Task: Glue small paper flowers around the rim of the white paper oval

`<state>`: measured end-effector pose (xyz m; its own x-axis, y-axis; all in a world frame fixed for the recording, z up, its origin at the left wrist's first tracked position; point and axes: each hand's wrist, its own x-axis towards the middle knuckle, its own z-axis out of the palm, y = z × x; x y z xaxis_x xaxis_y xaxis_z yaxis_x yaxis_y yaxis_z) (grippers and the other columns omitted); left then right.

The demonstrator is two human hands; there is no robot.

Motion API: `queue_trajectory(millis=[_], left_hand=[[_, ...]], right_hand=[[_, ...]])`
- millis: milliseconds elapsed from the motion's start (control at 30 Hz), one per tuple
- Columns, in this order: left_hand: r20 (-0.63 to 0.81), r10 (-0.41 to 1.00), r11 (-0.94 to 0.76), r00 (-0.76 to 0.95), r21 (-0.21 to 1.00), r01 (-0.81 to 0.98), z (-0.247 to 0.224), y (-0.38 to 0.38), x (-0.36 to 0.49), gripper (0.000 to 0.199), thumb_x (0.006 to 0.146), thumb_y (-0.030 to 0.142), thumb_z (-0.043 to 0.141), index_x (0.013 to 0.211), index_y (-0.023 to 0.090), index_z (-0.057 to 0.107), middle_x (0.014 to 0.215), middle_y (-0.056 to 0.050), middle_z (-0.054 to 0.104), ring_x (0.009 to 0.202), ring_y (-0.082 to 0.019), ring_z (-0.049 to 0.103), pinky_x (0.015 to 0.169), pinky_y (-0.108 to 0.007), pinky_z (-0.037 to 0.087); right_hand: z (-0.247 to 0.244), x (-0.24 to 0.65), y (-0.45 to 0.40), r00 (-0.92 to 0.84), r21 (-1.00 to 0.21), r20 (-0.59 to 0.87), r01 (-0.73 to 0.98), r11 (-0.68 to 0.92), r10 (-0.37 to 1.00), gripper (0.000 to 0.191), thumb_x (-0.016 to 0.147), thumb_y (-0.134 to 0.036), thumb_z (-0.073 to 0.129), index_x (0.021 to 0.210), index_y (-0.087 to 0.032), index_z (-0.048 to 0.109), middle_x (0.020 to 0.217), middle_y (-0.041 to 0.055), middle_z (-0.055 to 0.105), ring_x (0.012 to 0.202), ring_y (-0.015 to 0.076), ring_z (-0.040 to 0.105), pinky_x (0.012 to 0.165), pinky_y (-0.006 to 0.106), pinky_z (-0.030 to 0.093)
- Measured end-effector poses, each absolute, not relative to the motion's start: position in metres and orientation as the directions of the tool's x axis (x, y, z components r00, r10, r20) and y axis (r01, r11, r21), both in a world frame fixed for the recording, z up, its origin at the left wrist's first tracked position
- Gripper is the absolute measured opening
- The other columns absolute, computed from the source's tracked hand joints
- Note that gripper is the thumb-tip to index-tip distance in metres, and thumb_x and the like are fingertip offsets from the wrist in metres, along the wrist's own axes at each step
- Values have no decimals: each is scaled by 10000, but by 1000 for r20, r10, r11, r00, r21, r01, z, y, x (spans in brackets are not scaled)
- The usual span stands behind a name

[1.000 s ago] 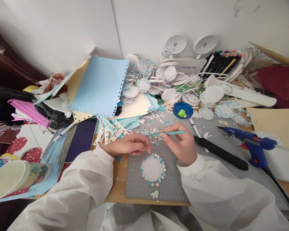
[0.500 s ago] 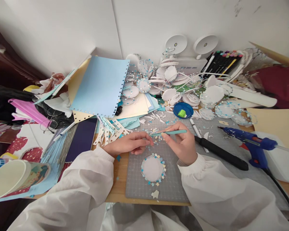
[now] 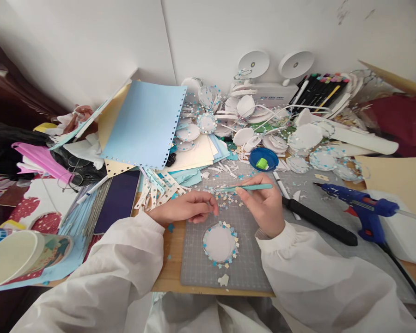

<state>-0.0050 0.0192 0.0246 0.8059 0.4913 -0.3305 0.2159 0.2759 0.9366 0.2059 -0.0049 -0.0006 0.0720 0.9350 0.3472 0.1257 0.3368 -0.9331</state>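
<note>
Head view is showing the right hand [image 3: 263,208] pinching tweezers [image 3: 260,187] at loose stars [image 3: 233,200], apparently picking, calling next for a light squeeze, the left hand [image 3: 187,207] hanging half-curled, seemingly empty, the star-rimmed disc [image 3: 219,243] lying near the table's [image 3: 172,273] front edge.

The left sleeve [image 3: 119,259] and right sleeve [image 3: 315,268] are white, roomy and creased, with grey-shaded folds. The right cuff [image 3: 276,235] is gathered into small puckers; the left cuff [image 3: 156,223] looks smoother. The left hand [image 3: 187,207] and right hand [image 3: 264,208] are bare. The lap clothing [image 3: 183,314] is pale grey and rumpled.
</note>
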Motion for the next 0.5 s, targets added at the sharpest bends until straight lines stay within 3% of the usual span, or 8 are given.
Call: queue_trajectory(millis=[133,500], left_hand=[[-325,411,241,852,940,242,26,20,-6,153,867,215,469,843,106,574,529,52,417,463,-67,348,482,-194,271],[-335,386,255,859,934,249,26,20,-6,151,847,214,475,813,103,572,527,54,402,455,-70,324,469,-202,246]], right_hand=[[-4,205,-3,108,-920,357,211,330,928,137,796,-271,672,775,-221,546,784,20,605,780,179,608,708,327,489],[-7,204,-9,-104,-766,459,457,453,882,103,781,-177,633,801,-226,545,777,23,621,745,185,591,700,340,460]])
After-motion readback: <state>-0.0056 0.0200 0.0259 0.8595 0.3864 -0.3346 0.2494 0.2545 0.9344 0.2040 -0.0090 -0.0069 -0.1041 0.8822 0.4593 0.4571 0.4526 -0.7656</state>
